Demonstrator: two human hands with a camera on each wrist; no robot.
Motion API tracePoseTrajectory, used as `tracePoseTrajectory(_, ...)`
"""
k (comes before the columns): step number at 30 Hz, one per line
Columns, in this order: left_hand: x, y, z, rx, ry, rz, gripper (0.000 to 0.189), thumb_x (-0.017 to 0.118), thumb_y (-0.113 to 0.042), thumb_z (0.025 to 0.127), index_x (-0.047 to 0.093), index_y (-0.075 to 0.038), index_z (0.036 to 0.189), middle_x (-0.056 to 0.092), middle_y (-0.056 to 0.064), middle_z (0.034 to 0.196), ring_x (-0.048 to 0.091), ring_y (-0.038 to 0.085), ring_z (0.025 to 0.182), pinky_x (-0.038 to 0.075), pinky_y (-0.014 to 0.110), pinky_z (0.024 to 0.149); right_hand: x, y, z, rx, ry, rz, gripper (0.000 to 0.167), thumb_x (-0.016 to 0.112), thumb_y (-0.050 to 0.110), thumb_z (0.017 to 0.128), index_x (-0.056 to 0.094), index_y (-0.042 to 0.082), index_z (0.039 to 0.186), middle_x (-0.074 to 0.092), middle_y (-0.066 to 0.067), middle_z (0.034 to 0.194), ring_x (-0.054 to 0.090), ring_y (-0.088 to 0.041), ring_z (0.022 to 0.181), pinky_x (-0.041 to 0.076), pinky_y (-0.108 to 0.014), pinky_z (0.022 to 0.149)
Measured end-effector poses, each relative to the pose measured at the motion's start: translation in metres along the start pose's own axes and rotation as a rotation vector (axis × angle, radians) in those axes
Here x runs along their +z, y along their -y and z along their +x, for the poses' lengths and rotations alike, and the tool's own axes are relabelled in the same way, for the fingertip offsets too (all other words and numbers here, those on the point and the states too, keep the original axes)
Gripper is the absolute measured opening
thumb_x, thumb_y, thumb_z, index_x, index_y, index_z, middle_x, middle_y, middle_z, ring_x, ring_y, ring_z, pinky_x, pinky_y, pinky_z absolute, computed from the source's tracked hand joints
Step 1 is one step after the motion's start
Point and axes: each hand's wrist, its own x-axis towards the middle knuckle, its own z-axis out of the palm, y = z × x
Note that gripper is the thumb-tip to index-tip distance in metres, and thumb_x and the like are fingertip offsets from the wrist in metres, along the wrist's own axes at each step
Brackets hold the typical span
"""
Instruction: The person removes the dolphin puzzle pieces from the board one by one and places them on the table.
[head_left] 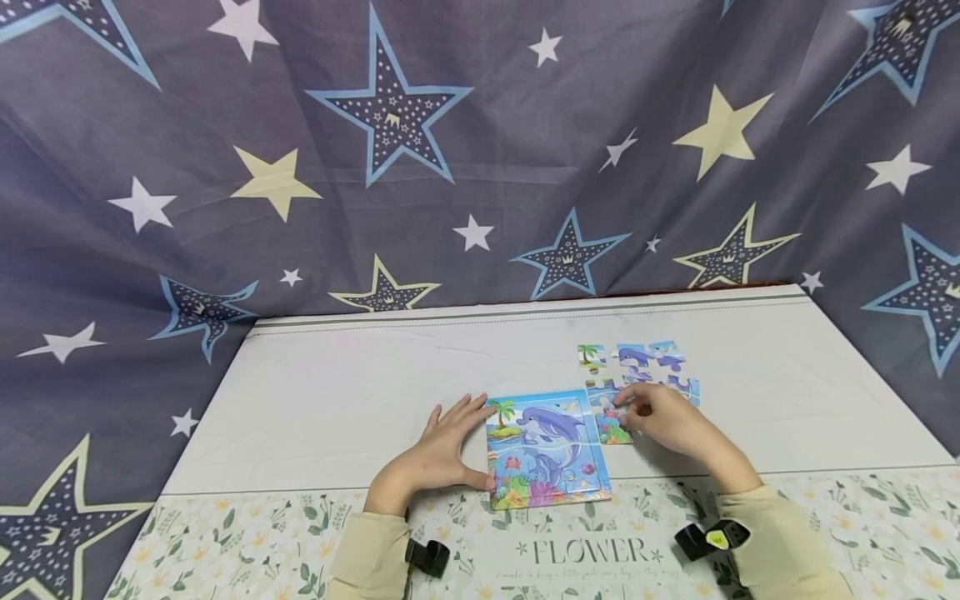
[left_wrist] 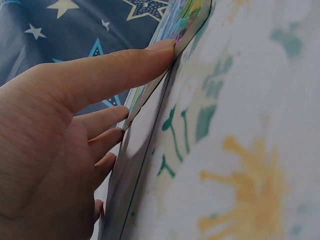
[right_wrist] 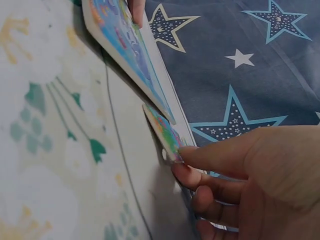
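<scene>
A square puzzle board point(head_left: 547, 450) printed with dolphins, a palm tree and coral lies on the table in the head view. My left hand point(head_left: 442, 454) stands along its left side, thumb low and fingertips at the upper corner, fingers spread. In the left wrist view the thumb point(left_wrist: 125, 70) rests at the edge of the board. To the right of the board, my right hand point(head_left: 667, 417) pinches a coral-printed puzzle piece point(head_left: 613, 431) between thumb and forefinger. That piece point(right_wrist: 165, 131) lies low beside the board in the right wrist view.
Several loose dolphin-picture pieces point(head_left: 634, 356) lie close together behind my right hand, with a palm-tree piece point(head_left: 590, 355) at their left. A white cloth with a floral front band point(head_left: 300, 525) covers the table. A star-patterned curtain point(head_left: 480, 167) hangs behind.
</scene>
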Motion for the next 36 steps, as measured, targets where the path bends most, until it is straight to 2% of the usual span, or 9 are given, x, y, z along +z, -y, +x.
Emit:
tracePoseTrajectory(5,0.0,0.0,-0.001,0.002,-0.002,-0.005,0.104,0.09,-0.036,0.067,0.038,-0.01,0.153,0.021,0.01,0.163,0.01,0.032,0.151,-0.007,0.06,0.117,0.001,0.0,0.0,0.016,0.001,0.004,0.018,0.062,0.002,0.094,0.066,-0.002,0.111,0.061,0.0,0.076,0.055,-0.014,0.067,0.045,-0.031,0.061)
tracePoseTrajectory(12,0.0,0.0,-0.001,0.003,0.002,-0.001,0.104,0.09,-0.036,0.067,0.038,-0.01,0.153,0.021,0.01,0.163,0.009,0.032,0.151,-0.008,0.06,0.117,0.002,0.003,0.001,0.044,-0.03,-0.005,0.02,0.063,0.008,0.095,0.066,-0.001,0.113,0.063,-0.001,0.076,0.055,-0.016,0.065,0.046,-0.031,0.056)
tracePoseTrajectory(16,0.0,0.0,-0.001,0.004,0.002,0.006,0.104,0.09,-0.036,0.067,0.037,-0.01,0.153,0.021,0.011,0.163,0.01,0.032,0.151,-0.007,0.06,0.117,0.004,0.01,0.002,0.013,-0.039,0.005,0.022,0.066,0.014,0.096,0.067,0.0,0.113,0.064,-0.002,0.078,0.055,-0.016,0.065,0.046,-0.029,0.052)
tracePoseTrajectory(22,0.0,0.0,0.0,0.001,0.001,0.009,0.105,0.09,-0.037,0.067,0.038,-0.01,0.153,0.021,0.01,0.163,0.009,0.032,0.151,-0.007,0.059,0.117,0.01,0.023,0.002,-0.049,-0.017,0.027,0.019,0.065,0.008,0.096,0.067,0.001,0.113,0.064,-0.003,0.084,0.054,-0.015,0.065,0.043,-0.027,0.051)
tracePoseTrajectory(28,0.0,0.0,0.0,0.003,-0.002,0.008,0.105,0.09,-0.037,0.066,0.038,-0.01,0.153,0.021,0.01,0.163,0.01,0.032,0.151,-0.007,0.059,0.117,0.022,0.036,0.0,-0.114,0.024,0.032,0.018,0.065,0.008,0.096,0.068,0.003,0.113,0.058,0.003,0.08,0.047,-0.01,0.061,0.039,-0.025,0.051)
tracePoseTrajectory(31,0.0,-0.001,0.0,0.004,0.002,0.009,0.104,0.09,-0.036,0.067,0.038,-0.01,0.153,0.021,0.01,0.163,0.009,0.032,0.151,-0.007,0.059,0.117,0.03,0.042,-0.002,-0.145,0.046,0.036,0.018,0.066,0.01,0.096,0.068,0.005,0.113,0.058,0.005,0.082,0.047,-0.008,0.06,0.041,-0.025,0.051)
tracePoseTrajectory(36,-0.001,-0.002,0.0,0.006,0.008,0.01,0.103,0.089,-0.036,0.068,0.037,-0.01,0.153,0.021,0.01,0.163,0.009,0.031,0.151,-0.008,0.059,0.117,0.043,0.051,-0.004,-0.15,0.093,0.028,0.019,0.067,0.01,0.094,0.068,0.007,0.113,0.06,0.006,0.087,0.05,-0.007,0.06,0.045,-0.026,0.053)
